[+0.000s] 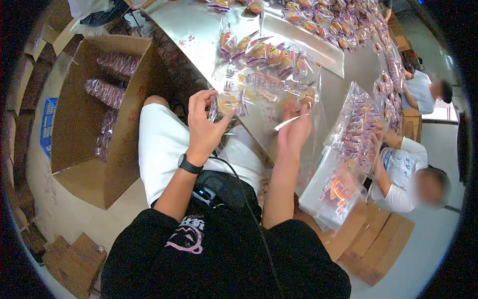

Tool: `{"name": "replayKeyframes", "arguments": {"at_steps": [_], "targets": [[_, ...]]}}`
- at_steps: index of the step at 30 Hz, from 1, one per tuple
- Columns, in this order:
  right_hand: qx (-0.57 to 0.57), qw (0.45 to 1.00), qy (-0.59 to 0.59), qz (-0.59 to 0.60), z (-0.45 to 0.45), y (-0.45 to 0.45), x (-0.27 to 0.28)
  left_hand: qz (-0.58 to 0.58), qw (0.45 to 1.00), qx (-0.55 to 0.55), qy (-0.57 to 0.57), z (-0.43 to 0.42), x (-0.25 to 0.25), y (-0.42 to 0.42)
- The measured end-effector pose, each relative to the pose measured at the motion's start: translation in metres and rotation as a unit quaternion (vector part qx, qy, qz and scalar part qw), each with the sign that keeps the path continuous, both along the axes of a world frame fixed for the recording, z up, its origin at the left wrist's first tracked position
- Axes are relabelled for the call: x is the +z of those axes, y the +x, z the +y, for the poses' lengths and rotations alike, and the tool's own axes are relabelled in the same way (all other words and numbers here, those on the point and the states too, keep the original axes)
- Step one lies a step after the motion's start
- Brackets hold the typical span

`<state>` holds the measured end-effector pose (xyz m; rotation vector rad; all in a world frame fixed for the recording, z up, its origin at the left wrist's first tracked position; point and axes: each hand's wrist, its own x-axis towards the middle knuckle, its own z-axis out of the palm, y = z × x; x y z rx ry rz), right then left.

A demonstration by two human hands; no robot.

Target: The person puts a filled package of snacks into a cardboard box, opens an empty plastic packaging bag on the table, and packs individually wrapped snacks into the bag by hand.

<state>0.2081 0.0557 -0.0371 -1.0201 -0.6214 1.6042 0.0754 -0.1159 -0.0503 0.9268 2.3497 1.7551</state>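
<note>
My left hand (203, 124), with a dark watch on the wrist, is closed around a small wrapped snack packet (230, 103) with purple edges. A large clear plastic bag (264, 84) with red print lies before me. A row of wrapped snack packets (266, 52) shows at its far end. At the bag's near right side, my right hand (295, 127) is bent round the clear film, partly seen through it. A narrow white strip (290, 122) crosses this hand. Whether the right fingers also hold a packet, I cannot tell.
A cardboard box (117, 164) with filled bags stands at left. Many wrapped packets (323, 17) lie on the metal table (199, 30). At right are a filled bag (356, 124), a stack of flat printed bags (331, 194), and a co-worker (398, 169). Another person (423, 92) sits beyond.
</note>
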Motion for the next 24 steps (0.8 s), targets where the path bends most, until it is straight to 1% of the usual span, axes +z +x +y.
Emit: {"name": "replayKeyframes", "arguments": {"at_steps": [1, 4, 5, 6, 8, 9, 10, 12, 14, 15, 16, 17, 18, 19, 20, 21, 23, 24], "targets": [[-0.055, 0.997, -0.008, -0.045, 0.008, -0.007, 0.0, -0.006, 1.0, -0.005, 0.001, 0.001, 0.001, 0.0], [-0.085, 0.996, 0.017, -0.018, 0.035, -0.018, -0.012, -0.027, 1.0, -0.012, -0.001, 0.0, 0.008, 0.001], [-0.06, 0.996, 0.057, 0.019, 0.045, -0.017, -0.021, -0.032, 0.999, -0.012, -0.002, 0.0, 0.012, 0.003], [-0.075, 0.994, 0.081, -0.015, 0.054, -0.021, -0.032, -0.038, 0.999, -0.012, -0.003, 0.0, 0.014, 0.004], [-0.107, 0.982, 0.128, -0.084, 0.057, -0.035, -0.033, -0.016, 1.0, -0.018, -0.001, 0.001, 0.008, 0.004], [-0.174, 0.969, 0.131, -0.115, 0.057, -0.046, -0.035, -0.005, 1.0, -0.019, -0.003, 0.0, 0.007, 0.004], [-0.183, 0.974, 0.088, -0.096, 0.05, -0.051, -0.016, 0.007, 1.0, -0.02, -0.006, 0.0, 0.007, 0.004], [-0.13, 0.97, 0.095, -0.183, 0.066, -0.047, -0.027, -0.009, 1.0, -0.016, 0.003, 0.001, 0.01, 0.004], [-0.045, 0.94, 0.239, -0.24, 0.067, -0.036, -0.035, -0.014, 1.0, -0.015, 0.003, 0.0, 0.011, 0.005], [-0.07, 0.94, 0.216, -0.255, 0.068, -0.039, -0.042, -0.01, 1.0, -0.016, 0.001, 0.001, 0.01, 0.004], [-0.061, 0.909, 0.261, -0.319, 0.066, -0.038, -0.05, -0.007, 1.0, -0.016, -0.001, 0.001, 0.009, 0.004], [-0.038, 0.891, 0.341, -0.296, 0.078, -0.036, -0.065, -0.018, 1.0, -0.017, -0.002, 0.001, 0.011, 0.004], [-0.012, 0.842, 0.357, -0.405, 0.089, -0.027, -0.079, -0.029, 0.999, -0.016, -0.003, 0.001, 0.013, 0.004], [0.008, 0.778, 0.374, -0.504, 0.092, -0.022, -0.08, -0.042, 0.999, -0.016, -0.005, 0.0, 0.013, 0.006], [0.005, 0.754, 0.428, -0.497, 0.088, -0.023, -0.057, -0.039, 0.999, -0.013, -0.005, -0.001, 0.012, 0.006], [0.07, 0.803, 0.359, -0.47, 0.114, -0.014, -0.08, -0.037, 0.999, -0.01, -0.004, -0.002, 0.011, 0.004], [0.122, 0.84, 0.289, -0.443, 0.121, -0.014, -0.07, -0.046, 0.999, -0.006, 0.003, -0.002, 0.01, 0.002], [0.111, 0.836, 0.293, -0.45, 0.119, -0.01, -0.066, -0.045, 0.999, -0.005, -0.005, -0.002, 0.011, 0.002]]}}
